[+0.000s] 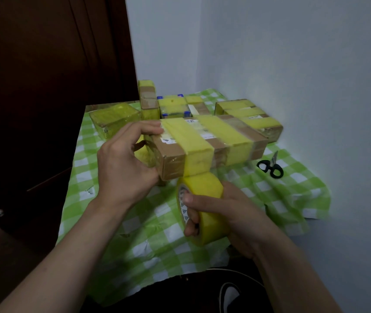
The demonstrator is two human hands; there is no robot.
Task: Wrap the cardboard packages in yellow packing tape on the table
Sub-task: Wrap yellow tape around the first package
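Observation:
A long cardboard package (173, 162) is held above the table, with two bands of yellow tape round it. My left hand (125, 161) grips its left end, fingers on top and thumb underneath. My right hand (220, 211) grips the yellow tape roll (202, 206) just below the package, thumb in the core. A strip of tape runs from the roll up onto the package's near band.
The table carries a green-and-white checked cloth (281, 199). Several taped packages (250, 116) stand at the back, one (114, 119) at the back left. Black-handled scissors (270, 167) lie at the right. A dark wooden door (44, 86) is at the left, white walls behind and right.

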